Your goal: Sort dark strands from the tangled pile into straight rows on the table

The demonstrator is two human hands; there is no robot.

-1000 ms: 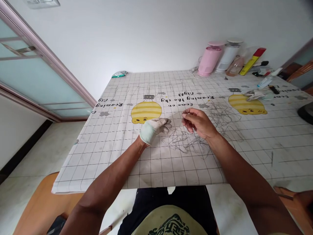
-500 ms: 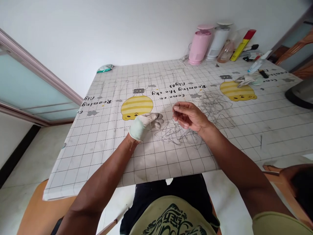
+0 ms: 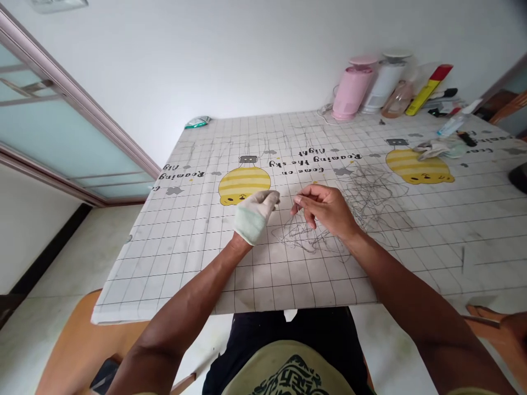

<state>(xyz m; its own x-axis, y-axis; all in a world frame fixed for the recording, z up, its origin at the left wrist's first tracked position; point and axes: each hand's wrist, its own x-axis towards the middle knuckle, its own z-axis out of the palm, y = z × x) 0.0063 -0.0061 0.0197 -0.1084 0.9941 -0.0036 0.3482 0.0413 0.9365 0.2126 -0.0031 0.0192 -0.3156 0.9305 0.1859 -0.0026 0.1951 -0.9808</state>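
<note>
Where right fingers curl, tangled threads beneath

Wht L glove, mint cuff; olive tee, dk pants.

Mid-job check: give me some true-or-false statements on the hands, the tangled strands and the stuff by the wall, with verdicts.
1. The left hand wears a glove. True.
2. The right hand is gloved too. False: the right hand is bare.
3. The tangled strands lie wholly to the left of the left hand. False: the tangled strands spread below and around the right hand.
4. The pink cylinder stands to the left of the white cylinder. True.
5. The two hands are clasped together. False: a gap separates the left hand from the right hand.
</note>
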